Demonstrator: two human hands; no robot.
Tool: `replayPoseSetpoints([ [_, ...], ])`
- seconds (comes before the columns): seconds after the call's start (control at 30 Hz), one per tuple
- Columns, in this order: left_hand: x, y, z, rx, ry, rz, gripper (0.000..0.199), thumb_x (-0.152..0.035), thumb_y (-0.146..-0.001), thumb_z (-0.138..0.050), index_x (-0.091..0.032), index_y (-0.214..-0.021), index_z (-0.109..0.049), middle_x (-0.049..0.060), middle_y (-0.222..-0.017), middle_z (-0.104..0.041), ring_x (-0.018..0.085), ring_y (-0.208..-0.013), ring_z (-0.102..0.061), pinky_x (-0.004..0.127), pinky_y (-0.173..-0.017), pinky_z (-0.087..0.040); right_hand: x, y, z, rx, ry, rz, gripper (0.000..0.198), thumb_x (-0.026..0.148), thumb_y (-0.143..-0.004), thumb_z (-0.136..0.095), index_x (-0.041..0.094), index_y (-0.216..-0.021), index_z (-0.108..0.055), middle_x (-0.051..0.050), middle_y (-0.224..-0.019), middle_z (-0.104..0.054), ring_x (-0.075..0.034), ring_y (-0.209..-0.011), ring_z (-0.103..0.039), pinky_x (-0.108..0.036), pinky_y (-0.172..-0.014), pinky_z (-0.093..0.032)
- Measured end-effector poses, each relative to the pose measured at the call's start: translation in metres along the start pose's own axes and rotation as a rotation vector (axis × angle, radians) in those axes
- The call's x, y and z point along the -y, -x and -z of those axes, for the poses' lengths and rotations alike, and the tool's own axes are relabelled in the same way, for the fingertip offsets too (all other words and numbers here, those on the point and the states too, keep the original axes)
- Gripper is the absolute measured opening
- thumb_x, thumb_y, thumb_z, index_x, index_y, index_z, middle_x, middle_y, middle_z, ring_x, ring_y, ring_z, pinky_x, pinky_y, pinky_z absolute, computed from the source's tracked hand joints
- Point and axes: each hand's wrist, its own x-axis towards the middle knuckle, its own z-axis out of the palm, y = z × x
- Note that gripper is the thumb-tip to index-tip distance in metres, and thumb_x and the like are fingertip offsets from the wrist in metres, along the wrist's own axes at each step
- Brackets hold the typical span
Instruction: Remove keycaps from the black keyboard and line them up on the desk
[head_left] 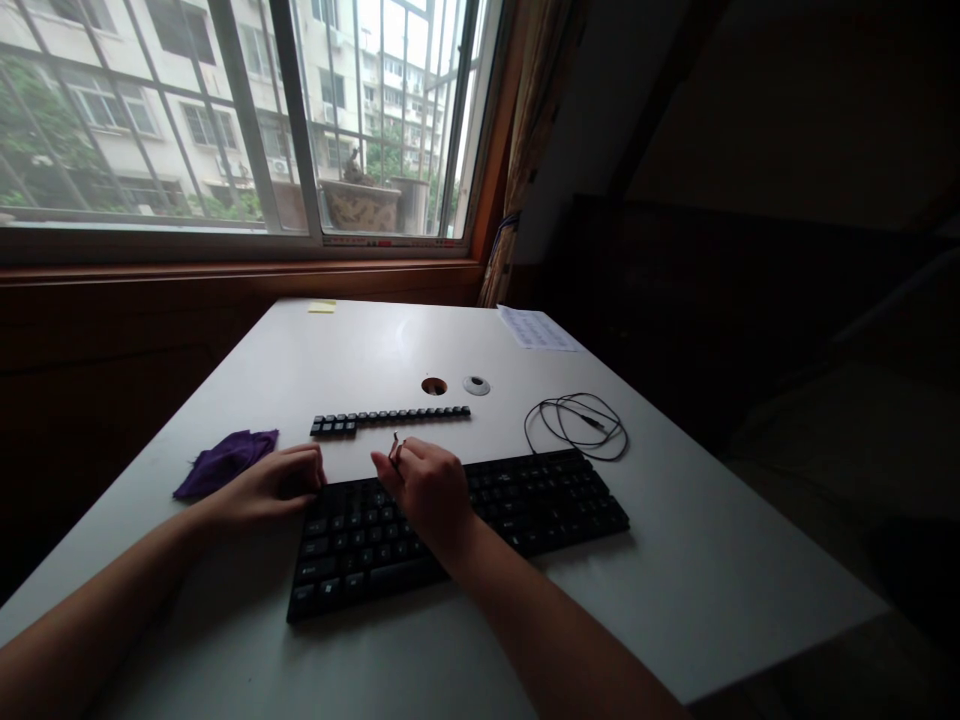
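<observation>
A black keyboard (pixel 405 575) lies slightly turned on the white table, with bare dark spots near its upper left where keycaps are off. My left hand (pixel 281 478) is closed at the keyboard's upper left corner, fingers curled and touching its edge. Over the keyboard's upper left part, my right hand (pixel 431 490) is closed around a small thin tool (pixel 395 445) with a pale tip pointing up; its exact kind is not clear. Behind the hands, loose black keycaps (pixel 409 414) are lined up in one long row and a shorter one.
A purple cloth (pixel 229 462) lies left of my left hand. The coiled black cable (pixel 577 425) rests behind the keyboard's right end. Farther back are a round hole (pixel 434 386), its white cover (pixel 476 385), papers (pixel 536 328) and yellow sticky notes (pixel 322 307).
</observation>
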Motion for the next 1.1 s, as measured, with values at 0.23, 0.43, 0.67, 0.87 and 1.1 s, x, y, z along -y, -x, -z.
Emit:
replayPoseSetpoints([
  [0.23,0.001,0.000,0.000,-0.007,-0.010,-0.011,0.019,-0.035,-0.091,-0.059,-0.016,-0.087,-0.056,0.005,-0.089,-0.057,0.019,-0.081,-0.056,0.027,-0.069,-0.048,0.005,-0.001,0.002,0.013,0.056,0.003,0.041,0.039,-0.101,-0.045,0.021,-0.065,-0.057,-0.002,-0.064,-0.060,-0.014,-0.061,-0.055,-0.031,-0.058,-0.033],
  [0.43,0.005,0.001,0.000,-0.003,-0.011,-0.011,0.018,-0.034,-0.090,-0.060,-0.016,-0.089,-0.058,0.005,-0.091,-0.058,0.019,-0.082,-0.057,0.026,-0.070,-0.048,0.003,-0.003,0.000,0.022,0.080,-0.069,0.044,0.038,-0.099,-0.047,0.020,-0.060,-0.056,-0.002,-0.061,-0.061,-0.013,-0.058,-0.057,-0.031,-0.056,-0.032],
  [0.67,0.000,0.000,0.000,-0.006,0.001,-0.004,0.019,-0.035,-0.090,-0.060,-0.016,-0.087,-0.057,0.004,-0.090,-0.057,0.019,-0.082,-0.057,0.026,-0.070,-0.048,0.009,-0.001,-0.002,0.075,0.085,-0.089,0.044,0.039,-0.098,-0.046,0.019,-0.061,-0.059,-0.002,-0.061,-0.063,-0.014,-0.056,-0.058,-0.030,-0.055,-0.031],
  [0.87,0.000,-0.001,0.000,-0.018,-0.003,-0.006,0.022,-0.036,-0.090,-0.060,-0.015,-0.084,-0.056,0.004,-0.087,-0.058,0.018,-0.078,-0.057,0.025,-0.067,-0.047,0.015,0.000,-0.002,0.078,0.054,-0.050,0.044,0.038,-0.098,-0.047,0.020,-0.060,-0.060,-0.002,-0.059,-0.061,-0.013,-0.052,-0.053,-0.031,-0.053,-0.027],
  [1.1,-0.005,-0.001,0.001,-0.004,0.007,-0.004,0.021,-0.036,-0.092,-0.059,-0.015,-0.087,-0.057,0.005,-0.089,-0.057,0.018,-0.079,-0.056,0.025,-0.067,-0.047,0.003,-0.001,-0.003,0.093,-0.006,-0.203,0.047,0.039,-0.096,-0.048,0.019,-0.053,-0.053,-0.003,-0.055,-0.059,-0.013,-0.052,-0.053,-0.030,-0.055,-0.028],
])
